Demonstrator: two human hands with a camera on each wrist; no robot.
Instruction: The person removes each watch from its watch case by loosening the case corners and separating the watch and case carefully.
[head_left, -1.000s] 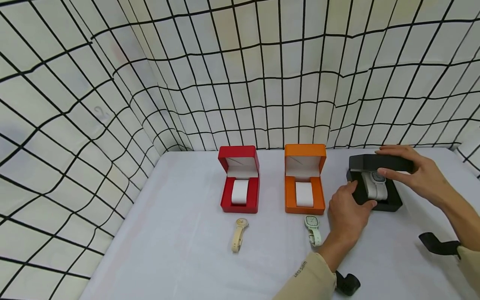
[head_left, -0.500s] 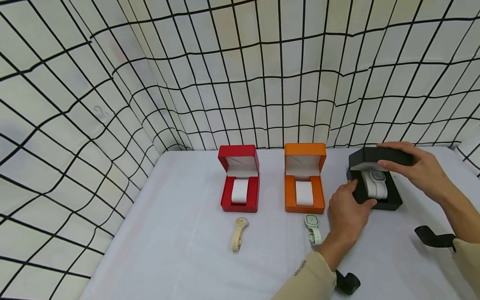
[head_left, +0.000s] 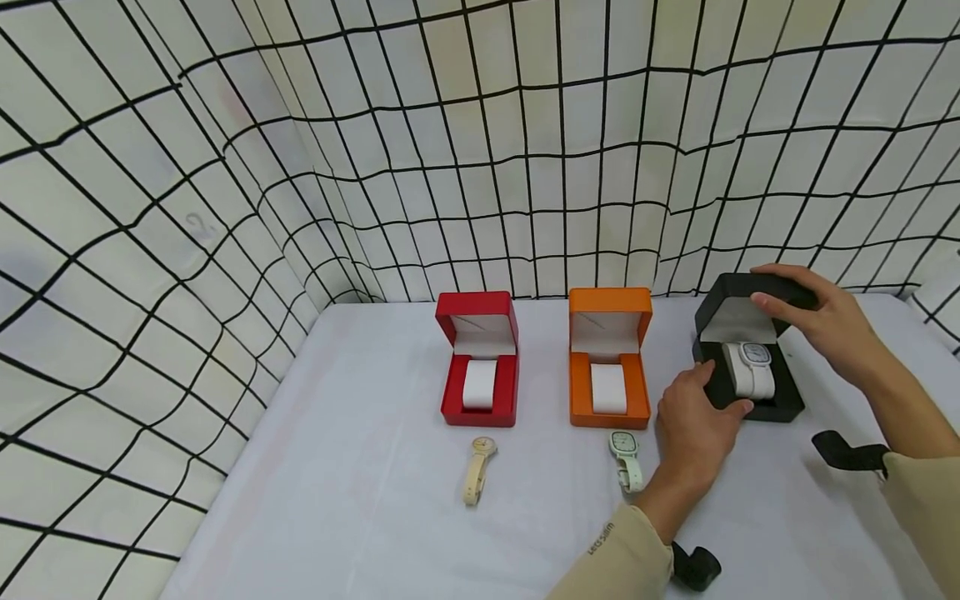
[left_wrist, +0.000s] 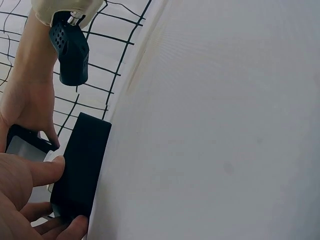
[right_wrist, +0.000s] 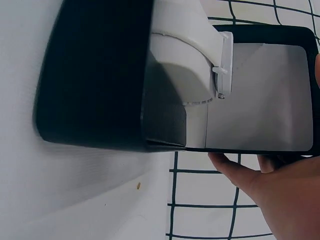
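Note:
At the right stands a black watch box (head_left: 786, 404) with its lid (head_left: 718, 300) tilted partway up. Inside, a white watch (head_left: 754, 357) is wrapped round a white cushion; its side shows close up as a white watch (right_wrist: 226, 62) in the right wrist view. My left hand (head_left: 697, 425) grips the near left part of the base, thumb on the front. The lid's right side is held by my right hand (head_left: 825, 321), thumb at its front edge and fingers over the top. In the left wrist view, left fingers (left_wrist: 45, 172) clasp the box base (left_wrist: 82, 167).
A red watch box (head_left: 450, 400) and an orange watch box (head_left: 577, 400) stand open with bare white cushions. Before them lie a cream watch (head_left: 476, 475) and a pale green watch (head_left: 628, 471). A black wire grid (head_left: 525, 158) borders the white-covered table (head_left: 360, 467).
My right hand has raised the black box's lid and tilted it back, showing more of its light lining and the white watch. My left hand stays in place on the base.

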